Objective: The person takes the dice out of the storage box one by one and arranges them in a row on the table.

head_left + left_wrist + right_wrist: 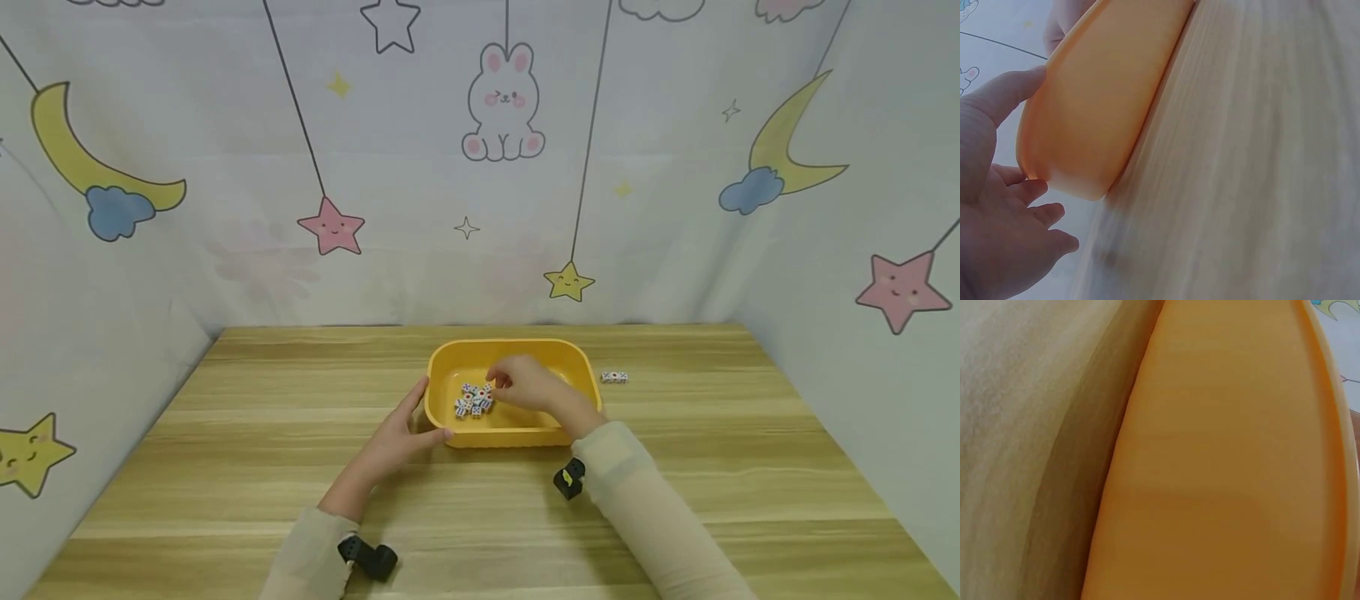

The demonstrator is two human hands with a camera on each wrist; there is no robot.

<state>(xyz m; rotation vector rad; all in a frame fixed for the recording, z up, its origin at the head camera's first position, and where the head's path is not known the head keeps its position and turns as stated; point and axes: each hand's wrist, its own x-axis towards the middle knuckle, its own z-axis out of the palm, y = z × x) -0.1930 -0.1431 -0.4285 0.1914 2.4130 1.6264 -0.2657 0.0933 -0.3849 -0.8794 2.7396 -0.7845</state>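
A yellow rectangular plastic bin with rounded corners (510, 438) is sitting on the wood-grained table (300, 375). A cluster of small white dice with coloured dots (474, 401) is lying inside, toward its left end. The left hand (396, 435) is steadying the bin's near left corner, its fingers spreading apart and its thumb touching the near rim. The right hand (528, 385) is reaching into the bin beside the cluster, fingers bending; whether they are pinching a die cannot be told. A short row of white dice (614, 377) is resting near the bin's right side.
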